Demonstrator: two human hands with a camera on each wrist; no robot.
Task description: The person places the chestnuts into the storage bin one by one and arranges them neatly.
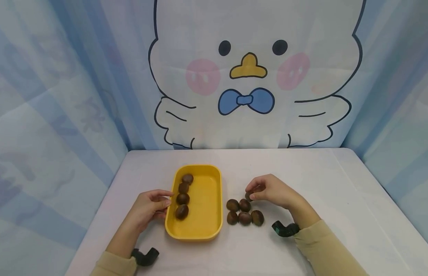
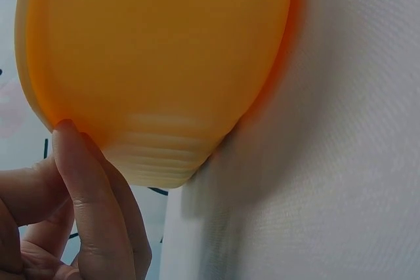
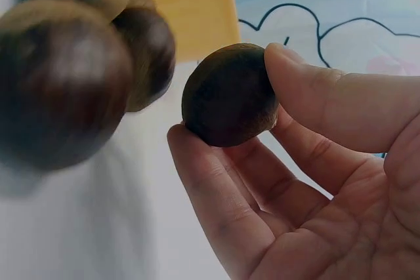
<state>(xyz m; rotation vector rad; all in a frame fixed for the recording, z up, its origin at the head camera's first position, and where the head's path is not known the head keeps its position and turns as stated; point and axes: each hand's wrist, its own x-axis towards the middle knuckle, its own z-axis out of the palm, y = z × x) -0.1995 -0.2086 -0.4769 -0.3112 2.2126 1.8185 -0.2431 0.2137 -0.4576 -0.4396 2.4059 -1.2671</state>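
Fingers (image 3: pixel 308 90) of the right hand (image 1: pixel 272 191) pinch a chestnut (image 3: pixel 228 94) just above the counter pile — keep that grip light; left hand (image 1: pixel 148 209) steadies the yellow tray (image 1: pixel 214 214), fingertips straight against its wall.

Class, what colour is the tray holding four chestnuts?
Yellow; the tray shows best in the head view.

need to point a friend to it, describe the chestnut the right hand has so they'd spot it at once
Start at the oblong yellow plastic tray on the white table, then look just right of it to the loose cluster of glossy dark brown chestnuts. At the cluster's far edge, the right hand pinches one round brown chestnut between thumb and fingers; it alone is held, while the others lie untouched.
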